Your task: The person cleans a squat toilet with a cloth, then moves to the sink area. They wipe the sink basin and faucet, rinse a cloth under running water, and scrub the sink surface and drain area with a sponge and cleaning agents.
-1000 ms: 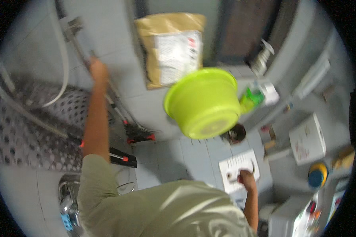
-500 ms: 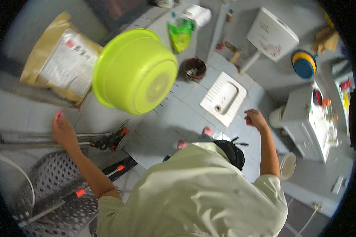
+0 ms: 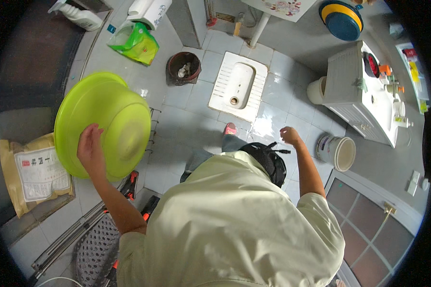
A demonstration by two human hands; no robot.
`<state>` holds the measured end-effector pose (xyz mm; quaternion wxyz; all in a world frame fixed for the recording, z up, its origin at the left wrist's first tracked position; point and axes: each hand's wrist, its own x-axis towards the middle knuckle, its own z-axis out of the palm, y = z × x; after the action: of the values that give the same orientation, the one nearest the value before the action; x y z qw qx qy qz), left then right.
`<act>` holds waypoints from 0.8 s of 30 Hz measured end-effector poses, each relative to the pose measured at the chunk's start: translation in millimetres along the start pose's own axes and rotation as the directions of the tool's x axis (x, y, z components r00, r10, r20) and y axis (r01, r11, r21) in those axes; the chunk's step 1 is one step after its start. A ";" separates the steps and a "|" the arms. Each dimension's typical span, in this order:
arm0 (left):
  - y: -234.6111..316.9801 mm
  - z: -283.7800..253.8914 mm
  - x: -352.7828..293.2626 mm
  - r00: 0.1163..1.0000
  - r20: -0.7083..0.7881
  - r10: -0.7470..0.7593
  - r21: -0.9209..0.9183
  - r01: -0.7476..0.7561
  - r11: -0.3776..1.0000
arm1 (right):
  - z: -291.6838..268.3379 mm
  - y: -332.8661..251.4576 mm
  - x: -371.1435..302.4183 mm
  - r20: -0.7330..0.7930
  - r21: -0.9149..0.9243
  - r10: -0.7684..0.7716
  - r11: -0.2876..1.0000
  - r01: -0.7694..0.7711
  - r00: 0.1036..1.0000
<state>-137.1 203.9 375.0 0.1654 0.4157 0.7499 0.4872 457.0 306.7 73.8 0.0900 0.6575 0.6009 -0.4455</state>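
Note:
My left hand (image 3: 91, 149) is raised in front of a large lime-green plastic basin (image 3: 129, 115) and overlaps its side in the picture. The fingers are stretched out and hold nothing; whether they touch the basin I cannot tell. The basin stands tilted on its side at my left, its bottom turned toward the room. Out over the tiled floor hangs my right hand (image 3: 289, 136), empty, its fingers loosely bent and a little apart. Nearest to that hand is a white bucket (image 3: 337, 150) on the floor.
Ahead lies a white squat toilet (image 3: 239, 86), with a dark lined waste bin (image 3: 183, 68) left of it. A white vanity cabinet (image 3: 354, 95) stands at right, above a glazed door (image 3: 368, 229). A gold bag (image 3: 38, 172), poles (image 3: 72, 234) and a perforated grey basket (image 3: 98, 246) are at left.
My view has turned and moved forward. The toilet, bin and basin now sit further left in the picture. My left hand has come in front of the basin; one foot has stepped ahead.

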 end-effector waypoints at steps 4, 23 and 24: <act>8.6 64.0 62.1 0.997 0.079 0.003 0.050 -0.007 0.999 | -30.6 -3.4 13.0 0.154 0.321 0.075 0.939 -0.121 0.985; -73.5 294.5 457.7 0.996 0.034 0.085 0.547 -0.090 0.832 | -160.8 -336.2 74.2 0.134 -0.053 -0.351 0.931 0.361 0.927; -79.1 293.6 462.2 0.997 0.036 0.074 0.543 -0.081 0.836 | -164.3 -367.1 85.3 0.170 -0.067 -0.371 0.920 0.386 0.913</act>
<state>-258.9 726.6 240.7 0.0258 0.4788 0.8388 0.2580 205.8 570.7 264.1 0.0808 0.4869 0.7294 -0.4736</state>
